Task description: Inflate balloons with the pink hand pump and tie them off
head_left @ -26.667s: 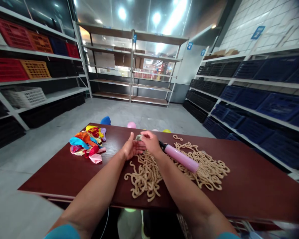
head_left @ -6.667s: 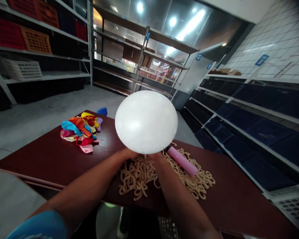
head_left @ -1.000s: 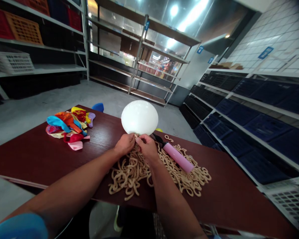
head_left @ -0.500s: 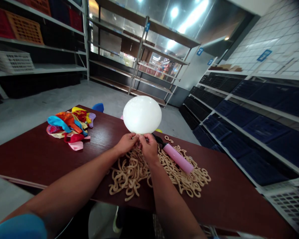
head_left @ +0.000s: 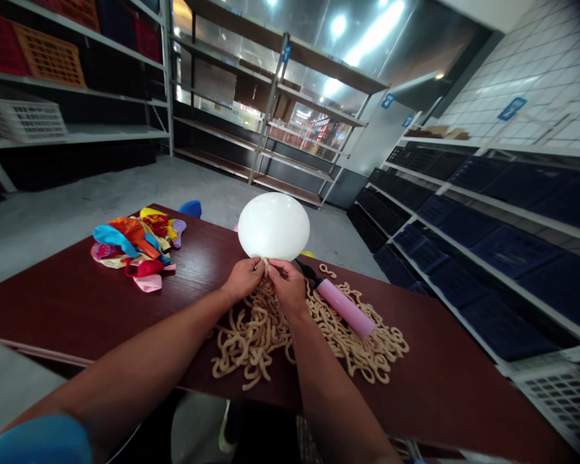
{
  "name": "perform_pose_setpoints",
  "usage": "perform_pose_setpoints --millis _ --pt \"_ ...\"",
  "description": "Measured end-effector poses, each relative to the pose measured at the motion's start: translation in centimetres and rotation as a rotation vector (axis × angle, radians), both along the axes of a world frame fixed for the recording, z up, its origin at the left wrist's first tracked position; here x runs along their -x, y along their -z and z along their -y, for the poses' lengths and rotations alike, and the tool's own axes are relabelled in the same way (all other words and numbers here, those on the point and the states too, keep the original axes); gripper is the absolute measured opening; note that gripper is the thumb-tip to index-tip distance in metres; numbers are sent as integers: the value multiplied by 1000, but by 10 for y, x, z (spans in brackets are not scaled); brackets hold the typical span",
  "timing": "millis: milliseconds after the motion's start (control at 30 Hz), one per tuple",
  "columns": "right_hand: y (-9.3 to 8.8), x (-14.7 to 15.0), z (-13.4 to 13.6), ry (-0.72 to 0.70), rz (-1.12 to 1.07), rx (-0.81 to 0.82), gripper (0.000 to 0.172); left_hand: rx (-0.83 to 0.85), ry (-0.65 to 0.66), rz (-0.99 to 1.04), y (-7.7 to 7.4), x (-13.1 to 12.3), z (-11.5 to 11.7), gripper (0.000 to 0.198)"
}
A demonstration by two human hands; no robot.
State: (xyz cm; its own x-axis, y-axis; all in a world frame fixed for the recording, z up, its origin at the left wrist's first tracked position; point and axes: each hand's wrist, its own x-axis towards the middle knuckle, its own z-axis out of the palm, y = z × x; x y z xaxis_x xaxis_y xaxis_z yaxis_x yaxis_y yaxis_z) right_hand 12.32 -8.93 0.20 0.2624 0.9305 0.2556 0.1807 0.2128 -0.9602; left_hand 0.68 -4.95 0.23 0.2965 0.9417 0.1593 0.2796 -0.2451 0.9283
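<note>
An inflated white balloon (head_left: 273,225) stands above my two hands, its neck down between my fingertips. My left hand (head_left: 244,278) pinches the neck from the left. From the right, the thumb and fingers of my right hand (head_left: 288,283) close on the same spot; the neck itself is mostly hidden. Beneath and around the hands lies a tangled heap of tan ropes (head_left: 256,341). A pump with a pink barrel (head_left: 347,308) and a dark end rests on the ropes, just right of my right hand.
Limp balloons of several colours (head_left: 135,245) lie in a pile at the left of the dark red table (head_left: 72,296). A blue object (head_left: 190,208) shows beyond the far edge. Shelves with dark crates (head_left: 464,238) run along the right; metal racks (head_left: 265,129) stand behind.
The white balloon has sunk slightly and shifted a little left. My fingertips have moved slightly at its neck; both hands stay on it.
</note>
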Motion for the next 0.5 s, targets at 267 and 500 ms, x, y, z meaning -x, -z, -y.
perform_pose_setpoints --millis 267,500 --pt "0 6 3 59 51 22 24 30 25 74 7 -2 -3 36" --pt "0 5 1 112 7 17 22 119 176 244 7 -2 -3 33"
